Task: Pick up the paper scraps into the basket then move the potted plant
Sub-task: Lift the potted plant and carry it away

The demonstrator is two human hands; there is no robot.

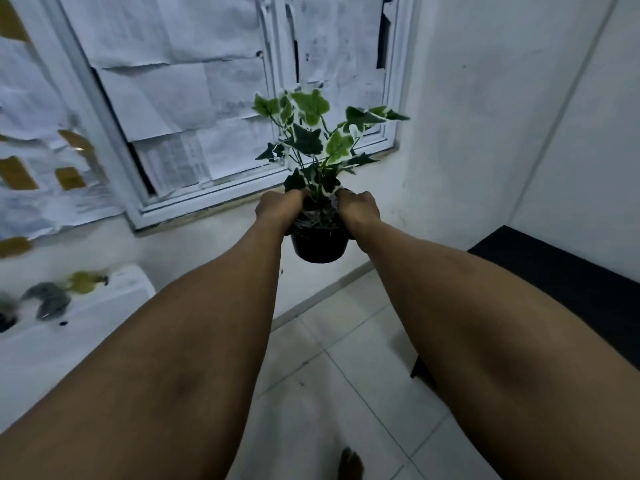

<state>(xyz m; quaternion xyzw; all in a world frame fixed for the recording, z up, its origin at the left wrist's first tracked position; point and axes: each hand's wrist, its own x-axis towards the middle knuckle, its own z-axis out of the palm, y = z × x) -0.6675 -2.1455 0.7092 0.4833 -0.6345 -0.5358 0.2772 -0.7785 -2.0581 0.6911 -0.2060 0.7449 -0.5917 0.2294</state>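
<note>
The potted plant (319,247), a black pot with green-and-white ivy leaves, is held up in the air in front of me, just below the window sill. My left hand (280,207) grips the pot's rim on the left. On the right side of the rim, my right hand (358,206) does the same. Both arms are stretched out straight. No paper scraps or basket are in view.
A white-framed window (207,199) covered with paper sheets fills the wall ahead. A white surface (79,323) with dark and yellow objects lies at the left. A black table (561,271) stands at the right. Tiled floor (346,375) and a bare foot (350,464) lie below.
</note>
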